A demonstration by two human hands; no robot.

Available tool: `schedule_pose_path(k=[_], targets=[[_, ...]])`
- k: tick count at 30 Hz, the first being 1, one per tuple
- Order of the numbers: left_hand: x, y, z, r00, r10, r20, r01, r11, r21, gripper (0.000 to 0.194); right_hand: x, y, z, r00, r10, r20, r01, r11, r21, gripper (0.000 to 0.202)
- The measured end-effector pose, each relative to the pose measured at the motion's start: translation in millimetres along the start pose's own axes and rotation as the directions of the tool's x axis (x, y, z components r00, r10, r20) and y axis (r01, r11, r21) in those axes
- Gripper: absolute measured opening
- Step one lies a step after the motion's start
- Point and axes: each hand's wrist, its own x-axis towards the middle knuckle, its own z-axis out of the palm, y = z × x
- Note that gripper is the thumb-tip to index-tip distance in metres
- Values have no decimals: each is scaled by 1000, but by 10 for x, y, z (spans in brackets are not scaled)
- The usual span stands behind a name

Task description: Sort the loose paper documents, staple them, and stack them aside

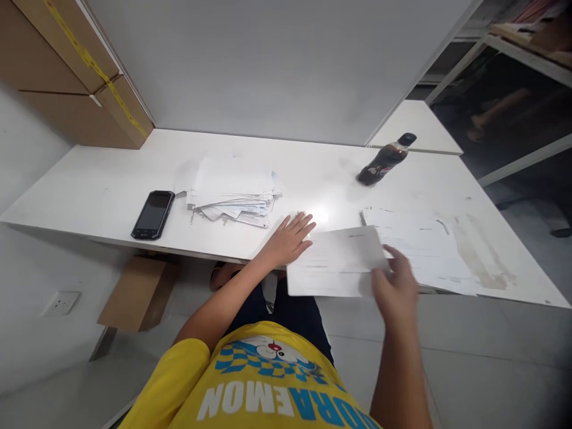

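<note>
In the head view, the right hand (395,280) has the sheet (335,256) pinched by its right edge, thumb on top and fingers nearly closed on it. The sheet lies at the front of the table (322,179), its near edge hanging past the rim. The left hand (292,238) is palm down, fingers a little apart, gripping nothing, just beside the sheet's left end; whether its thumb touches it I cannot tell. Loose papers (424,250) lie to the right, a bottle (384,162) stands behind them, and a pile (235,190) and phone (153,214) lie to the left.
</note>
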Motion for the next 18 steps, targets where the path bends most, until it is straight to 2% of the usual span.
schedule_pose_path(k=[2, 4, 6, 7, 9, 10, 12, 13, 15, 18], targets=[[-1, -8, -6, 1000, -29, 0, 29, 999, -31, 57, 117, 55, -265, 983, -7, -185, 6, 1000, -7, 61], [4, -16, 6, 999, -50, 7, 50, 997, -51, 59, 352, 192, -507, 924, -56, -378, 35, 997, -62, 60], [11, -22, 27, 998, -58, 13, 58, 997, -56, 59, 660, 373, -659, 893, -94, -441, 26, 987, -157, 54], [13, -25, 38, 998, -61, 9, 61, 997, -52, 59, 819, 468, -687, 900, -76, -429, -10, 981, -194, 52], [14, -32, 55, 997, -70, -11, 70, 997, -34, 59, 1100, 640, -650, 950, -29, -311, -57, 962, -266, 52], [13, -37, 60, 997, -77, -24, 76, 997, -25, 58, 1210, 708, -599, 975, -17, -221, -49, 955, -294, 54], [10, -50, 61, 995, -87, -46, 87, 996, -14, 57, 1349, 789, -475, 992, -54, -115, 15, 949, -313, 60], [8, -57, 59, 994, -91, -56, 91, 996, -13, 57, 1377, 800, -419, 988, -108, -108, 68, 945, -320, 62], [0, -64, 54, 992, -98, -74, 97, 995, -16, 57, 1354, 763, -332, 957, -239, -164, 172, 924, -340, 64], [-25, -53, 49, 988, -90, -123, 86, 996, -34, 56, 1143, 595, -218, 893, -395, -217, 299, 879, -371, 59]])
